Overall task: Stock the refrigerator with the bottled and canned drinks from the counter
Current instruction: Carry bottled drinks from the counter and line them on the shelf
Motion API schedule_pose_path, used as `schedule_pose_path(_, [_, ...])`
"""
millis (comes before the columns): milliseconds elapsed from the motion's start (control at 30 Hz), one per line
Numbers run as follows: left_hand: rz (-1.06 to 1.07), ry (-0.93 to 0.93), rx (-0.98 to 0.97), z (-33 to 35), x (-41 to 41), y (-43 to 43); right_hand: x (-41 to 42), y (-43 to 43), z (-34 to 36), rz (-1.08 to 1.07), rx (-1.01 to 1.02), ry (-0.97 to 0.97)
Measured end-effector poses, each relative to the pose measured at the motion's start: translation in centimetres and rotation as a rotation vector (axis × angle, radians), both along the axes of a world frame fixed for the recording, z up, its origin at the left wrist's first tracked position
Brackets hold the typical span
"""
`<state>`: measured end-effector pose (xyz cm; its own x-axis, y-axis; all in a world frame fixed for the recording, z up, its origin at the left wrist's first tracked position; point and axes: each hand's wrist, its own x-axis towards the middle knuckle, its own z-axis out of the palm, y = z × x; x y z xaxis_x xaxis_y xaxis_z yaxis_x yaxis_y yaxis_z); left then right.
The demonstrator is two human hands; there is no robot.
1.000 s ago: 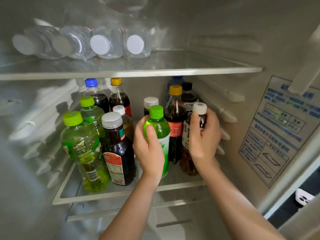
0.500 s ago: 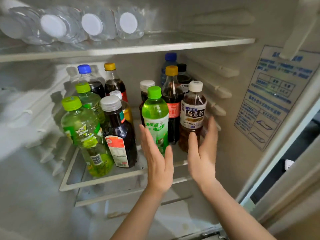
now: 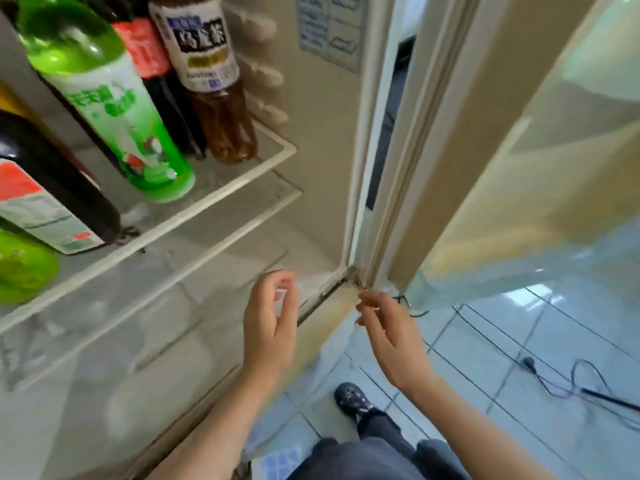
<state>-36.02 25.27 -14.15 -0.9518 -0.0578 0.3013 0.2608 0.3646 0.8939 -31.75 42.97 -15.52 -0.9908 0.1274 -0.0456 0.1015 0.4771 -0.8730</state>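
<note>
Pulling back from the fridge, the left hand [image 3: 270, 320] and right hand [image 3: 391, 337] are hanging low and empty, fingers loosely curled. They are no longer gripping the green bottle [image 3: 114, 109] and tea bottle [image 3: 211, 74], which are standing on the shelf [image 3: 207, 200], well above and to the left. That pair looks stocked, so more drinks are probably next.

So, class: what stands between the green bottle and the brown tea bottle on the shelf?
A dark bottle with a red label, shown in the head view.
</note>
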Motion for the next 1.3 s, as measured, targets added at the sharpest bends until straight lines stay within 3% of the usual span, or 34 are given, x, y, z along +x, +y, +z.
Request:
schedule_pose_path(167, [-0.422, -0.515, -0.173, -8.3, 4.9, 4.8, 11.6, 4.7, -7.0, -0.215, 0.169, -0.428])
schedule_pose_path(300, [-0.773, -1.007, -0.454, -13.3, 9.9, 7.6, 21.9, 6.7, -10.6, -0.492, 0.141, -0.711])
schedule_pose_path(400, [-0.953, -1.146, -0.691, -15.7, 13.4, 7.9, 29.8, 6.7, -12.6, -0.663, 0.039, -0.907])
schedule_pose_path(500, [-0.972, -1.238, -0.800, -16.8, 15.3, 8.2, 36.6, 6.0, -13.4, -0.770, -0.027, -1.061])
schedule_pose_path(667, [-0.916, -1.145, -0.862, -18.0, 17.2, 10.3, 45.1, 4.6, -14.1, -0.897, -0.151, -1.082])
schedule_pose_path(933, [-0.912, -1.038, -1.003, -19.2, 25.6, 16.3, 54.2, 7.9, -14.2, -0.855, -0.341, -1.050])
schedule_pose_path(1167, [-1.209, -0.965, -1.195, -20.3, 41.1, 25.1, 68.0, 15.6, -15.1, -0.872, -0.280, -1.090])
schedule_pose_path(1300, [-1.339, -0.908, -1.231, -19.9, 48.9, 30.6, 76.2, 18.8, -14.8, -1.001, -0.284, -1.126])
